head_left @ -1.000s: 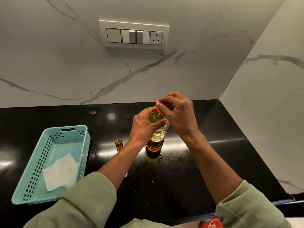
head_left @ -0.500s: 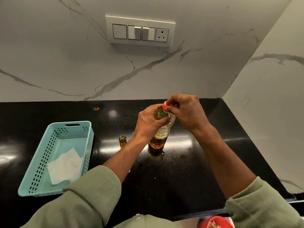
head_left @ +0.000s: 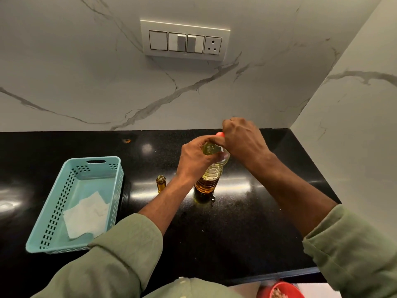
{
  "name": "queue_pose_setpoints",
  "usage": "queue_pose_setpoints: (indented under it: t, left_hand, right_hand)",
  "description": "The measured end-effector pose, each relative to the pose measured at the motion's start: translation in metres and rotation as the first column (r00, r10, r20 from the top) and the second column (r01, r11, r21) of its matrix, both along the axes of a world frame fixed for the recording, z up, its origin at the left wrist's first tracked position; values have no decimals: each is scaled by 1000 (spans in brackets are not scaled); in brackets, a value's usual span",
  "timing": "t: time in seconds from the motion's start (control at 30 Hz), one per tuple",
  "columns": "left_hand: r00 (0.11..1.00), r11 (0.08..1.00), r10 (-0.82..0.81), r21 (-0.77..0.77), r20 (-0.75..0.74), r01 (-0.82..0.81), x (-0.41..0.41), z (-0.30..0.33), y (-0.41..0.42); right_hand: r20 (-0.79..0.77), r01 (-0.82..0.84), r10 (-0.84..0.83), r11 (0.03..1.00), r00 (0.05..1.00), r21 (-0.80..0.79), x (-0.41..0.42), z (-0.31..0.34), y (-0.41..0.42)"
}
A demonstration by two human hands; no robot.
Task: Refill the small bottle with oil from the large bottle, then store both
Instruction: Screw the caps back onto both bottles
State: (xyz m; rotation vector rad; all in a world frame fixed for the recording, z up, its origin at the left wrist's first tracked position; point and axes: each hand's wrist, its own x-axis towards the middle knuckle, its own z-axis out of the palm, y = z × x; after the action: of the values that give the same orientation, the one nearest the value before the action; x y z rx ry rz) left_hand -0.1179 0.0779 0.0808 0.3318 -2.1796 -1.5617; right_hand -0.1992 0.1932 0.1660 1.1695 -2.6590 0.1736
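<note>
Left grip (head_left: pixel 196 160) wraps the big bottle (head_left: pixel 211 176) at its neck; right grip (head_left: pixel 242 139) pinches the red cap (head_left: pixel 219 134). We see the small bottle (head_left: pixel 161 184) uncapped beside it on the surface (head_left: pixel 247 222).

Two bottles stand on the one black counter (head_left: pixel 247 233): one large bottle (head_left: pixel 211 175) of oil with one red cap (head_left: pixel 219 134), and one small bottle (head_left: pixel 161 184) beside it. Two hands work at the large one, the left hand (head_left: pixel 196 160) and the right hand (head_left: pixel 242 139), each coming out of a green sleeve, two sleeves in all. One teal basket (head_left: pixel 64 214) holds what looks like one folded white paper (head_left: pixel 86 214). On the wall, one switch plate (head_left: pixel 184 40) carries three switches and one socket. One red bowl (head_left: pixel 279 291) peeks in below.
</note>
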Motion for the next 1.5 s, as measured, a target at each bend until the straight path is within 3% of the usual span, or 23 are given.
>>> queue_pose_setpoints:
  t: [0.07, 0.2, 0.27, 0.83, 1.0, 1.1, 1.2, 1.27, 1.33, 1.43, 1.5]
  left_hand:
    - [1000, 1000, -9, 3, 0, 9, 2, 0, 0]
    - [999, 1000, -8, -11, 34, 8, 3, 2, -4]
    - [999, 1000, -12, -5, 45, 13, 2, 3, -3]
    - [998, 999, 42, -23, 44, -41, -2, 4, 7]
    - [993, 995, -67, -61, 101, 74, 7, 9, -8]
    - [995, 995, -22, -99, 96, 31, 36, 6, -33]
    - [979, 979, 206, 1, -1, -206, 87, -17, -70]
    - [917, 914, 398, 79, 29, -399, 123, -41, -89]
    - [844, 843, 514, 92, 155, -531, 147, -67, -98]
    - [825, 865, 460, 46, 328, -500, 158, -98, -96]
    - [835, 900, 403, 3, 374, -436, 156, -111, -92]
  right_hand:
    - [2, -36, 36, 997, 999, 63, -2, 6, 1]
    - [219, -236, 206, 964, 954, 125, -9, 21, 8]
    - [208, -284, 250, 946, 945, 154, -13, 25, 11]
    - [151, -208, 187, 968, 971, 143, -3, 22, 5]
    - [203, -117, 86, 983, 975, 144, 4, 21, 7]
    - [132, -86, 97, 992, 986, -88, 16, 15, 20]
    - [23, -136, 157, 915, 987, -379, 48, -7, 27]
    - [175, -120, 211, 897, 962, -426, 76, -40, 20]
    - [399, -93, 227, 940, 889, -327, 100, -81, 6]
    - [622, -136, 131, 990, 772, -40, 126, -136, -22]
    - [685, -183, 101, 982, 722, 47, 138, -159, -38]
